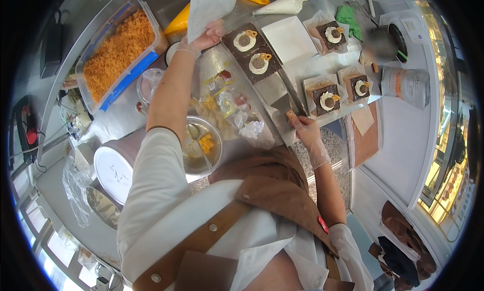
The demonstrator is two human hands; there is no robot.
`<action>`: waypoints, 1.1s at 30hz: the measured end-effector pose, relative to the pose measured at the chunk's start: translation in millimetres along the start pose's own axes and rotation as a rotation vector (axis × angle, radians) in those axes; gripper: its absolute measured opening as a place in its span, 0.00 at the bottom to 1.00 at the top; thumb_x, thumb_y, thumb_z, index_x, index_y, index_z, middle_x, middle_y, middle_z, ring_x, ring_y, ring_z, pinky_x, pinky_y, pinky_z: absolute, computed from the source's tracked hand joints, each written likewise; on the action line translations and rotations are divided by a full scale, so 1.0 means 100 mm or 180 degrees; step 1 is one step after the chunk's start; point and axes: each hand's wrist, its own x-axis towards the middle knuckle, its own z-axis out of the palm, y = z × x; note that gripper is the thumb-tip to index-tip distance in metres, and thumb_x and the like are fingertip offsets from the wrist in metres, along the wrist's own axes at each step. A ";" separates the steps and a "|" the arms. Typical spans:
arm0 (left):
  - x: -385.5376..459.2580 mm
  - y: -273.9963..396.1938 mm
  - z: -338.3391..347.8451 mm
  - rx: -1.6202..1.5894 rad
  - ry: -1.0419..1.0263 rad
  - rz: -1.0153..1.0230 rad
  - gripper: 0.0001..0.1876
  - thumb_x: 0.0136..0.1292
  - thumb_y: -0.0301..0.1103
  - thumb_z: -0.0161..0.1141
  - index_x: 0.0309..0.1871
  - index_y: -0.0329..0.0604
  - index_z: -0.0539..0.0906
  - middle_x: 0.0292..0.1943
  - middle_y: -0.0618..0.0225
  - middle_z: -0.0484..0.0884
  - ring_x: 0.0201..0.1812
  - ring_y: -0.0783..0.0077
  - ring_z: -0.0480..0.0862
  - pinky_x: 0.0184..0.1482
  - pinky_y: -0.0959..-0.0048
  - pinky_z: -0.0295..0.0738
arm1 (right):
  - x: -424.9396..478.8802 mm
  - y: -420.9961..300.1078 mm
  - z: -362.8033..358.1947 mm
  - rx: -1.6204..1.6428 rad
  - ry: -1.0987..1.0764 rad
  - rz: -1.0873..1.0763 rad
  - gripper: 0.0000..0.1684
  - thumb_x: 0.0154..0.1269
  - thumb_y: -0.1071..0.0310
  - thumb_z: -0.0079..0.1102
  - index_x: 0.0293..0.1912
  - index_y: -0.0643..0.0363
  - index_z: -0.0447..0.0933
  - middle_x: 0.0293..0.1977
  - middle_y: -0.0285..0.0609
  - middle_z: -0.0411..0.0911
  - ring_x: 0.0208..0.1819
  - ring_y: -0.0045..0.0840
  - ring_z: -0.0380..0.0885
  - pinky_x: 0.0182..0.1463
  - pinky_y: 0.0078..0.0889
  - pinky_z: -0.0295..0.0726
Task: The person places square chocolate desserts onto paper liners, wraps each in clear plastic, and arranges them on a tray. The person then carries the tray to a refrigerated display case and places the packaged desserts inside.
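Observation:
My left hand (207, 36), in a clear disposable glove, grips the lower edge of a white sheet (211, 11) at the top centre. In my gloved right hand (307, 129) is the wooden handle (290, 114) of a tool whose metal part is hard to make out. Between the hands, two joined chocolate-topped cake squares (251, 51) with cream swirls, balls and pretzels stand on a long tray. Bare board (271, 88) shows at their near end. An empty white square box (289, 39) lies beside them. Similar cake pieces (326, 100) sit in paper-lined boxes at the right.
A plastic tub of orange crumbs (123, 53) stands at the left. Nearer me are a steel bowl (202, 145) with yellow cubes and a spoon, and crumpled plastic scraps (230, 102). Piping bags (281, 5), a green cloth (348, 22) and a black container (401, 43) lie farther back.

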 end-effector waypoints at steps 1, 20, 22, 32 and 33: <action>0.01 0.00 0.03 0.0028 0.0056 -0.0005 0.11 0.67 0.42 0.47 0.35 0.44 0.72 0.23 0.71 0.63 0.21 0.72 0.60 0.36 0.70 0.70 | 0.00 -0.01 0.00 0.0020 -0.0002 0.0034 0.23 0.64 0.54 0.64 0.44 0.68 0.82 0.27 0.40 0.82 0.23 0.18 0.76 0.29 0.24 0.75; 0.07 0.01 0.03 0.0167 0.0240 -0.0152 0.12 0.69 0.39 0.46 0.35 0.40 0.69 0.24 0.70 0.62 0.21 0.75 0.63 0.36 0.74 0.70 | 0.27 -0.18 0.43 -0.0455 0.0336 -0.0190 0.26 0.64 0.49 0.61 0.47 0.62 0.82 0.37 0.51 0.85 0.41 0.39 0.84 0.46 0.35 0.79; 0.07 0.01 0.00 0.0204 0.0168 -0.0078 0.11 0.69 0.39 0.46 0.35 0.40 0.70 0.24 0.70 0.63 0.21 0.74 0.63 0.37 0.73 0.71 | 0.29 -0.21 0.43 -0.0579 0.0239 -0.0182 0.26 0.64 0.49 0.60 0.48 0.63 0.81 0.37 0.52 0.84 0.42 0.40 0.84 0.46 0.36 0.78; 0.07 -0.09 -0.02 0.0171 0.0154 0.0105 0.09 0.68 0.37 0.49 0.39 0.41 0.74 0.24 0.70 0.64 0.23 0.72 0.65 0.39 0.70 0.72 | 0.22 -0.24 0.33 0.0185 -0.0559 -0.0772 0.23 0.64 0.56 0.63 0.48 0.67 0.78 0.32 0.42 0.80 0.33 0.21 0.74 0.39 0.27 0.74; 0.07 -0.09 -0.02 0.0204 0.0094 0.0113 0.09 0.68 0.37 0.49 0.39 0.41 0.74 0.24 0.70 0.64 0.23 0.72 0.65 0.39 0.70 0.72 | 0.14 -0.35 0.30 0.0329 -0.0603 -0.0725 0.22 0.65 0.57 0.64 0.47 0.67 0.78 0.32 0.39 0.80 0.33 0.19 0.72 0.38 0.25 0.73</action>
